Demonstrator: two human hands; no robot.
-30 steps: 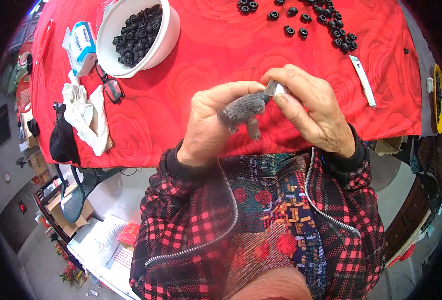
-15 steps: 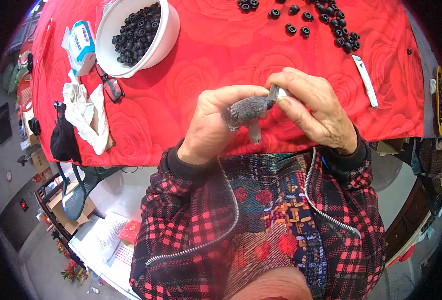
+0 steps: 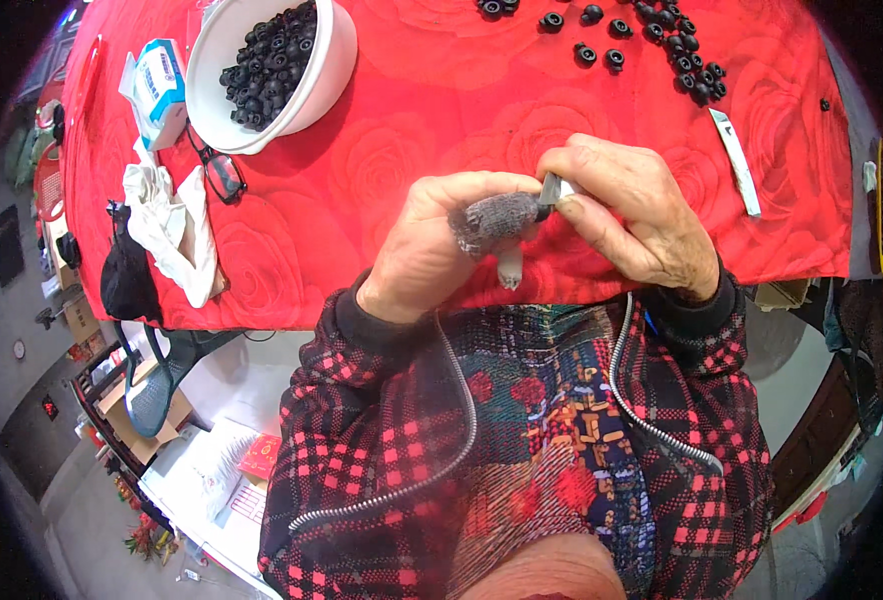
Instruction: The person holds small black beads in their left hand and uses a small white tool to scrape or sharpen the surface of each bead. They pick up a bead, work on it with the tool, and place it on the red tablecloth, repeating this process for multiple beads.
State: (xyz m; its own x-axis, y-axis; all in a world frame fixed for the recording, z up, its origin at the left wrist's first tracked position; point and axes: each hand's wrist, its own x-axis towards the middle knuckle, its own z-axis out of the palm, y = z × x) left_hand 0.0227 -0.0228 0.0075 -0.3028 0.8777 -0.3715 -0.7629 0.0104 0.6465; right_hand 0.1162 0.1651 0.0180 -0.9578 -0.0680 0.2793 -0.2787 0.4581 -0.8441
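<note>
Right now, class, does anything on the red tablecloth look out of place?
Yes: one small black piece lies alone near the right edge of the red tablecloth. It looks stray because the other loose black parts lie well away from it, toward the far side.

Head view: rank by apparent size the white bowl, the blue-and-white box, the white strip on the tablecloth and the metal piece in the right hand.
1. White bowl
2. Blue-and-white box
3. White strip
4. Metal piece, judged only by what shows beyond the right hand
</note>
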